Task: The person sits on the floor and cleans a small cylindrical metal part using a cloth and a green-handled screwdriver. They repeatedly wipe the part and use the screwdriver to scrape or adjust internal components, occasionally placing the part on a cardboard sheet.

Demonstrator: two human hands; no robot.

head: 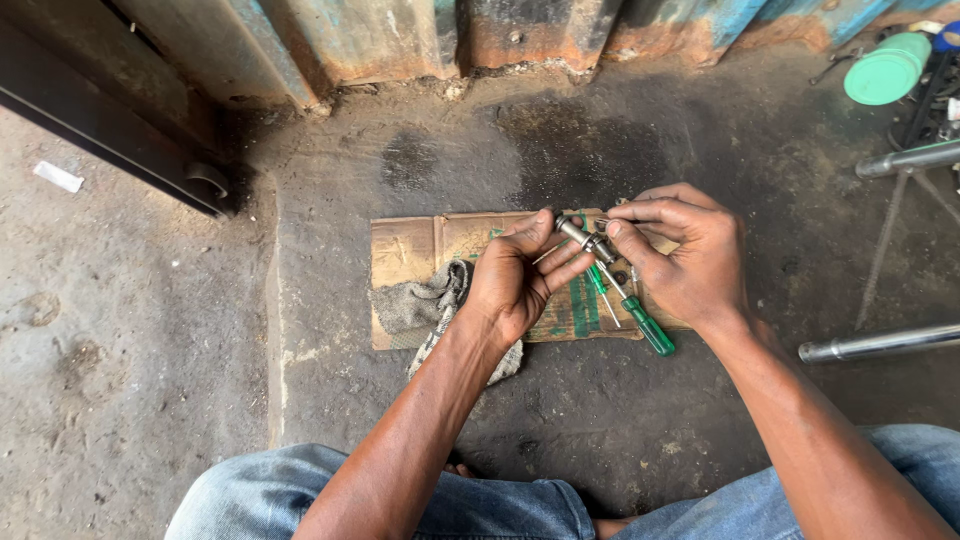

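Left hand [515, 285]: forearm comes up from lower centre, wrist slightly bent, back of hand toward camera. Fingers curled in, thumb and forefinger tips pinching the near end of a small metal part [580, 236].
Right hand [685, 255]: forearm enters from lower right, wrist cocked inward, palm facing left. Forefinger and thumb closed on the other end of the same metal part; remaining fingers loosely folded above it.
Metal part: short, silvery, cylindrical w/ darker middle section, held tilted between both hands, above the cardboard, not touching it.
Cardboard sheet [410, 250]: flat on the ground, brown w/ green print, directly under the hands.
Screwdriver [640, 320]: green handle, lies diagonally on the cardboard, handle toward lower right edge, shaft running up under the hands. A second thin green tool [600, 285] just beside it; details too small to tell.
Rag [425, 305]: grey, crumpled, on left part of cardboard, partly under left wrist.
Ground [140, 330]: dirty concrete floor, dark oily patch beyond the cardboard.
Metal tubes [880, 343]: two shiny tubes at right edge, well apart from hands.
Green lid [885, 70]: round, top right corner.
Legs: blue jeans [270, 495], knees spread either side of the forearms.
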